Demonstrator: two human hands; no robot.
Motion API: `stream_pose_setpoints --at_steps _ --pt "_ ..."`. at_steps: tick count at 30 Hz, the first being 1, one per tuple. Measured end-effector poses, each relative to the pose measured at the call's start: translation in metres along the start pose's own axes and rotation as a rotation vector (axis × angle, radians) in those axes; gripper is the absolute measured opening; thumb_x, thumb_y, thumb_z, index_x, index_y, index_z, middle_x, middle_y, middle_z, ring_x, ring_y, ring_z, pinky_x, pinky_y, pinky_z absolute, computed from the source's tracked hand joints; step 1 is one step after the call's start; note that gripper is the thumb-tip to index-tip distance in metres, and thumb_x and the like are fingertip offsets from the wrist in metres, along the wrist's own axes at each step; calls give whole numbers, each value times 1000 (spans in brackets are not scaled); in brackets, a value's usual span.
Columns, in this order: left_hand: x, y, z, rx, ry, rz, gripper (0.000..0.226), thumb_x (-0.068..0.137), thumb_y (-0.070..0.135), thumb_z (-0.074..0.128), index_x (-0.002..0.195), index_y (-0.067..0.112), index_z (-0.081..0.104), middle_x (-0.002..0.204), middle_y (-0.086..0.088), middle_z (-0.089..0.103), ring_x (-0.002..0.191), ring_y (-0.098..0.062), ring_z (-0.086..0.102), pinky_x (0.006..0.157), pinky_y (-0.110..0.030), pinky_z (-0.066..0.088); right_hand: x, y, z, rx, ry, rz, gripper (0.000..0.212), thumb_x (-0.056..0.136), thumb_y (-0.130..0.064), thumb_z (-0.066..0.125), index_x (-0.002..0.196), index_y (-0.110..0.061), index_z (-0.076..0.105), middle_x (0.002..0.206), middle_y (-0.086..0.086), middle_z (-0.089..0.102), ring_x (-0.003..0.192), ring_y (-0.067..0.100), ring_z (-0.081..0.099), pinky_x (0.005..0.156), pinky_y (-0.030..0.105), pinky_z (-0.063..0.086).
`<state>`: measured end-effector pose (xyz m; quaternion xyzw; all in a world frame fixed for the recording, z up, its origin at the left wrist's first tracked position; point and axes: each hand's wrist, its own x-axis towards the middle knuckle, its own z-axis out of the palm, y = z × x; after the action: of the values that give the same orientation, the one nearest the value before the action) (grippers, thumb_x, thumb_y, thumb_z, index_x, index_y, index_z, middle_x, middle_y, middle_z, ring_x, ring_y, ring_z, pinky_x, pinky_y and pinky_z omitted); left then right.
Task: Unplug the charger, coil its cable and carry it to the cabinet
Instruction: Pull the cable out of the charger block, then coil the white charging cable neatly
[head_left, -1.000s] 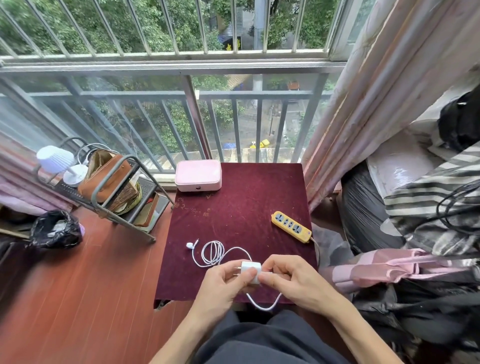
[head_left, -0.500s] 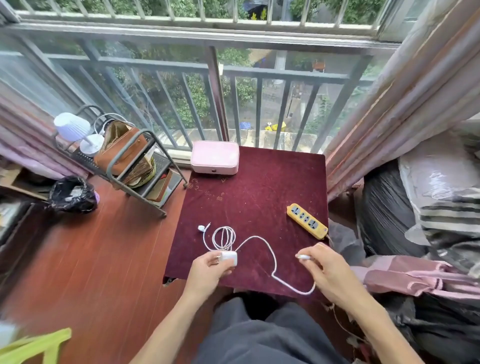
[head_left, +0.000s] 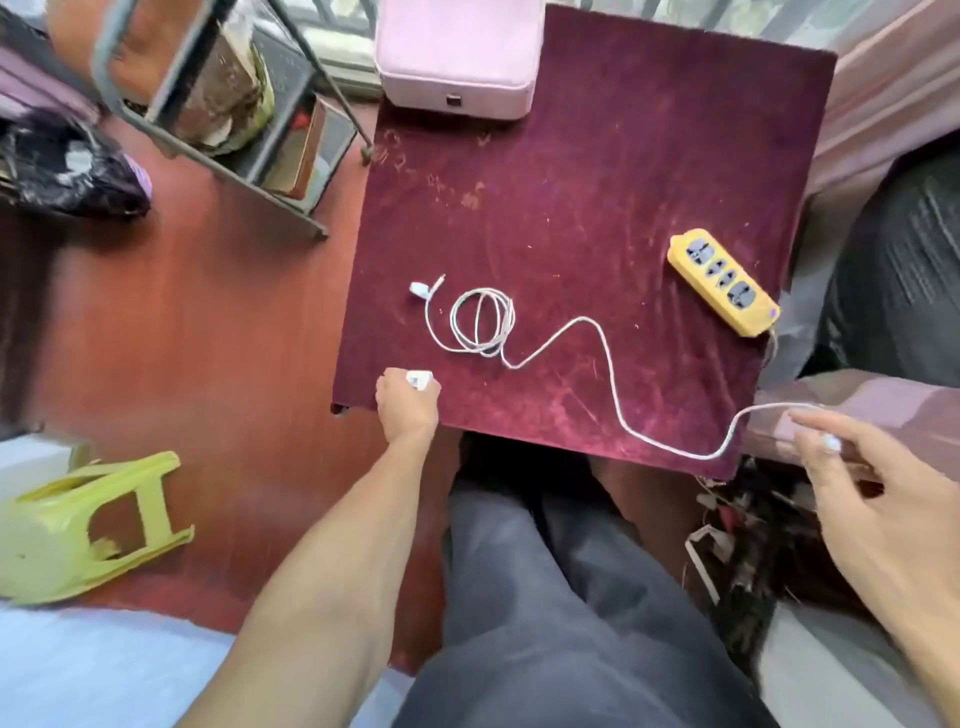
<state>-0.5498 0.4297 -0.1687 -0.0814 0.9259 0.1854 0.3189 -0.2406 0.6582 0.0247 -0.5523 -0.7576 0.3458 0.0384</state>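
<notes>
My left hand (head_left: 408, 402) grips the white charger block (head_left: 419, 378) at the near left edge of the maroon table (head_left: 597, 171). My right hand (head_left: 878, 499) is off the table's near right corner and pinches the plug end (head_left: 830, 443) of the white cable (head_left: 608, 353) between thumb and finger. The cable is separate from the block. It runs from my right hand across the table in a wavy line to a small loose coil (head_left: 482, 323), and its far connector (head_left: 422, 289) lies beside the coil. The yellow power strip (head_left: 723, 280) lies near the table's right edge with nothing plugged in.
A pink box (head_left: 457, 52) sits at the table's far edge. A metal rack (head_left: 218, 93) with bags stands to the left, with a black bag (head_left: 67, 166) beside it. A green plastic stool (head_left: 88, 525) lies tipped on the red floor. Clutter and bedding fill the right side.
The cable has been pulled out of the charger block. My hands have moved apart, the left with the block, the right drawing the cable end out to the right. The view has tilted down.
</notes>
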Motion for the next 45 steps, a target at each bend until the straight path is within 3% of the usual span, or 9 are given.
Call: stream_pose_setpoints --at_steps 5,10,13,17,24,32,36,42,45 --pt "10 -9 11 -33 34 46 32 87 24 75 109 3 63 113 -14 61 100 -30 62 80 -30 41 -12 8 20 25 -20 72 16 100 -48 66 114 -49 73 98 -12 74 84 17 67 64 1 46" --pt "-11 6 -16 38 -96 -39 85 84 43 79 149 8 37 146 -15 41 122 -34 56 97 -44 47 -15 -17 18 93 -76 47 20 93 -34 77 111 -42 75 102 -17 74 79 19 65 66 11 48" --pt "-48 33 -55 -98 -137 -26 59 91 35 69 139 6 51 136 -13 54 118 -33 60 93 -39 47 -18 -54 0 225 -65 2 14 101 -36 68 108 -45 76 101 -15 75 82 11 69 68 13 51" --pt "-137 93 -107 -502 -633 37 40 101 41 56 113 7 74 100 -8 80 95 -22 76 79 -28 56 -37 -108 -27 480 -65 -84 21 104 -18 67 110 -37 72 98 -10 81 86 11 76 80 18 58" --pt "-272 174 -156 -818 -1128 181 70 101 56 39 117 -3 73 95 -16 73 68 -19 64 58 -28 48 -85 -158 -38 866 -134 -186 14 89 -30 76 102 -30 72 99 13 84 91 26 82 86 33 63" --pt "-309 199 -184 -872 -1071 280 52 89 34 63 131 3 63 65 -4 58 55 -15 52 44 -23 35 -112 -161 -40 746 -105 -322 26 92 -16 77 95 -41 70 96 -2 85 73 21 76 76 22 57" --pt "-312 198 -191 -942 -1130 309 50 86 22 64 132 2 64 59 0 48 45 -11 44 42 -22 41 -113 -160 -51 660 -87 -390 15 89 -25 81 92 -39 74 81 -12 82 52 -2 48 61 7 41" --pt "-315 195 -212 -1023 -1219 388 42 101 10 40 137 -1 59 57 3 40 36 -3 31 33 -17 24 -85 -142 -61 781 -26 -259 16 93 -12 79 89 -28 77 84 -3 78 72 9 66 74 21 53" --pt "-323 194 -225 -1020 -1287 428 45 104 22 38 138 2 60 53 3 42 32 -2 31 31 -16 21 -57 -157 -51 765 -25 -217 30 99 -16 73 120 -36 66 117 -9 74 101 -6 70 92 19 51"
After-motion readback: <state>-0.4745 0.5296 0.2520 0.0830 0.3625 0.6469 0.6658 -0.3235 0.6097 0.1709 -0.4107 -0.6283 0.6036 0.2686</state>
